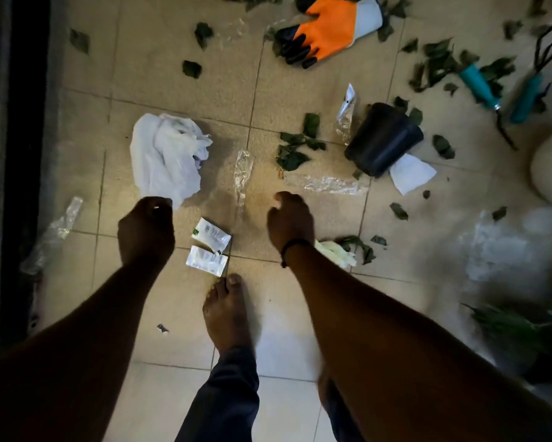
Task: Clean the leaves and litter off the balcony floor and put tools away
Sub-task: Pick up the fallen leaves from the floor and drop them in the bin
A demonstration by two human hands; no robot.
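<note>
Green leaves [294, 151] and litter lie scattered over the beige tiled floor [160, 68]. My left hand [147, 231] hovers with curled fingers at the lower corner of a crumpled white plastic bag [166, 154]; whether it pinches the bag is hidden. My right hand [289, 221] hangs loosely curled over bare tile, holding nothing. Two white sachets [211, 236] lie between my hands. Clear wrappers [242, 173] lie just ahead. An orange work glove [329, 30] lies at the far top. Two teal-handled garden tools [479, 87] lie at the upper right.
A black pot [383, 138] lies tipped over on white paper [410, 177]. My bare foot [225, 314] stands below the sachets. A dark door frame [22, 154] runs along the left. A blurred clear plastic bag [507, 250] and a leafy plant [523, 327] crowd the right.
</note>
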